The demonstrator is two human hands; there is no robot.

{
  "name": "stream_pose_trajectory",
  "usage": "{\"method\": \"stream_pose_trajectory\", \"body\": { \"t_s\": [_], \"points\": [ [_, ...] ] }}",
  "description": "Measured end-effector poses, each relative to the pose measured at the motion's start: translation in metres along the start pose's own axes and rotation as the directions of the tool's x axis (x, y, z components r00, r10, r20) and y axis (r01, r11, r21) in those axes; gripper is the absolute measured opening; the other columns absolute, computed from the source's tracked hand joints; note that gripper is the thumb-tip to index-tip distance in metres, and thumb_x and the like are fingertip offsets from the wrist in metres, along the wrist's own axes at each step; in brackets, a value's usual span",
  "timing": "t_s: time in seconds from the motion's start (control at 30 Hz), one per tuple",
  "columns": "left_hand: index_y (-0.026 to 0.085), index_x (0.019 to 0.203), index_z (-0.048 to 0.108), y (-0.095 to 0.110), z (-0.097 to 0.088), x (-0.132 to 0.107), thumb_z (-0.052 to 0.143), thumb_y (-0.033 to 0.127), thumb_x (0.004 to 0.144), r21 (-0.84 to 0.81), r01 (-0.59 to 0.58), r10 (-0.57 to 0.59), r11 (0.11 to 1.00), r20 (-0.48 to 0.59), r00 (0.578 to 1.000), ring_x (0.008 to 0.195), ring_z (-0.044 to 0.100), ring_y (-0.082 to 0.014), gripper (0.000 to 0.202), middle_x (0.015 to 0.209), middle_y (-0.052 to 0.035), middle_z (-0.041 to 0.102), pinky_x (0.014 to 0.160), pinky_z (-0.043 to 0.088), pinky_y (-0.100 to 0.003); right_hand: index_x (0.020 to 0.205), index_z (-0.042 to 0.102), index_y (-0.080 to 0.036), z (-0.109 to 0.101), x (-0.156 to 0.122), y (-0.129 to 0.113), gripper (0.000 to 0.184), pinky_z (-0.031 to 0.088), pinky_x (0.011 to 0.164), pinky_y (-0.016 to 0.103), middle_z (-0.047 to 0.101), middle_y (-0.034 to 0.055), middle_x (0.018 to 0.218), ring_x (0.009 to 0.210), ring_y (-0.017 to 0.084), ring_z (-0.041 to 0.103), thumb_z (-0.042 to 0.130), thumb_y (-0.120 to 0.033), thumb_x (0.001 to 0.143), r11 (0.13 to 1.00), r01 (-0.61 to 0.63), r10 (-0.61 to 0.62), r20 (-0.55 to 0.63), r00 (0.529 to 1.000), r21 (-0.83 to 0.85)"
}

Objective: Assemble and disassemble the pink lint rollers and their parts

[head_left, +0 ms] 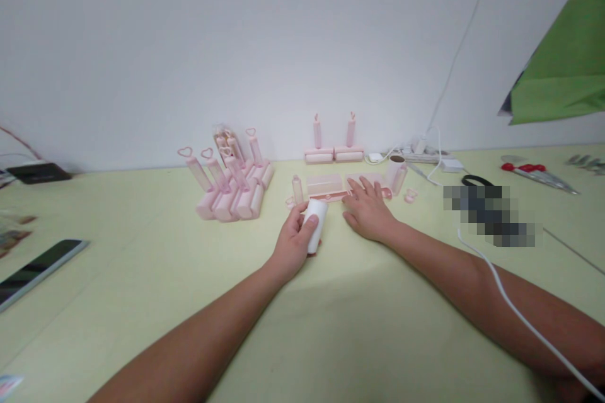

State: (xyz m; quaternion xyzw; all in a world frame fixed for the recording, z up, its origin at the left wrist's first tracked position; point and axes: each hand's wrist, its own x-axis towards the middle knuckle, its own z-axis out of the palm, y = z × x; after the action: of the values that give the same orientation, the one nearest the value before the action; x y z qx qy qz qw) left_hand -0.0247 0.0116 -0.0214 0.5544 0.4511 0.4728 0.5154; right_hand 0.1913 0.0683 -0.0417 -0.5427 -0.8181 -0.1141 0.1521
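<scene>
My left hand (295, 242) is wrapped round a white cylindrical roll (317, 227), held tilted above the table. To its right my right hand (369, 209) reaches forward, palm down with fingers spread, at the near edge of some pink plastic parts. Beyond my hands lie a pale pink translucent cover (324, 185) and a long, darker pink strip-like part (328, 197). An upright pink translucent handle (297, 189) stands on the left, and another handle (399, 180) on the right beside a second roll (393, 170). Part of the pink pieces is hidden under my right hand.
Several pink lint rollers (229, 201) with heart-loop handles stand at left, and two more (348, 154) by the wall. A small heart-shaped piece (411, 196), red-handled scissors (534, 171) and a white cable (505, 296) are at right. A phone (38, 271) lies far left.
</scene>
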Motion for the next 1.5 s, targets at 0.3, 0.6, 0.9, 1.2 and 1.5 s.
{"method": "stream_pose_trajectory", "body": {
  "t_s": [0.3,0.6,0.9,1.2,1.5],
  "points": [
    [0.023,0.128,0.047,0.0,0.001,0.0,0.061,0.057,0.084,-0.013,0.004,-0.004,1.0,-0.001,1.0,0.052,0.056,-0.0096,0.058,0.08,0.0022,0.054,0.038,0.041,-0.017,0.119,0.063,-0.017,0.002,0.001,0.002,0.043,0.007,0.11,0.068,0.023,0.0168,0.161,0.146,0.043,0.011,0.052,-0.047,0.091,0.999,-0.029,0.03,0.031,0.999,-0.034],
    [0.022,0.124,0.048,0.002,0.001,-0.001,0.061,0.056,0.084,-0.006,0.005,-0.006,1.0,-0.003,1.0,0.053,0.055,-0.0097,0.054,0.081,0.0024,0.053,0.038,0.042,-0.018,0.125,0.06,-0.016,0.003,0.001,0.003,0.05,0.008,0.11,0.069,0.026,0.0184,0.159,0.145,0.045,0.014,0.051,-0.051,0.09,0.997,-0.059,0.06,0.013,0.998,-0.043],
    [0.022,0.124,0.049,0.001,0.001,-0.001,0.062,0.057,0.083,-0.021,0.008,-0.009,1.0,-0.022,1.0,0.052,0.055,-0.0094,0.056,0.077,0.0033,0.053,0.038,0.041,-0.017,0.133,0.055,-0.02,0.002,0.002,0.006,0.049,0.008,0.109,0.072,0.038,0.0119,0.155,0.144,0.044,0.017,0.049,-0.048,0.092,0.999,-0.032,0.031,0.053,0.998,0.023],
    [0.022,0.124,0.048,0.003,0.0,-0.002,0.061,0.056,0.084,-0.013,0.001,-0.002,1.0,-0.021,1.0,0.053,0.056,-0.0106,0.054,0.078,0.0028,0.052,0.037,0.042,-0.017,0.121,0.064,-0.02,-0.01,0.0,-0.005,0.037,0.01,0.112,0.065,0.059,0.0113,0.135,0.134,0.038,0.033,0.048,-0.041,0.094,0.996,0.028,-0.027,-0.011,1.0,0.09],
    [0.019,0.125,0.053,0.004,-0.001,0.0,0.061,0.056,0.084,-0.009,0.014,-0.014,1.0,-0.017,1.0,0.055,0.057,-0.0124,0.055,0.076,0.0012,0.054,0.038,0.042,-0.018,0.115,0.066,-0.021,-0.014,-0.003,-0.008,0.033,0.002,0.111,0.067,0.061,0.0121,0.127,0.128,0.038,0.035,0.053,-0.038,0.09,0.998,0.031,-0.031,-0.003,1.0,0.055]
  ]
}}
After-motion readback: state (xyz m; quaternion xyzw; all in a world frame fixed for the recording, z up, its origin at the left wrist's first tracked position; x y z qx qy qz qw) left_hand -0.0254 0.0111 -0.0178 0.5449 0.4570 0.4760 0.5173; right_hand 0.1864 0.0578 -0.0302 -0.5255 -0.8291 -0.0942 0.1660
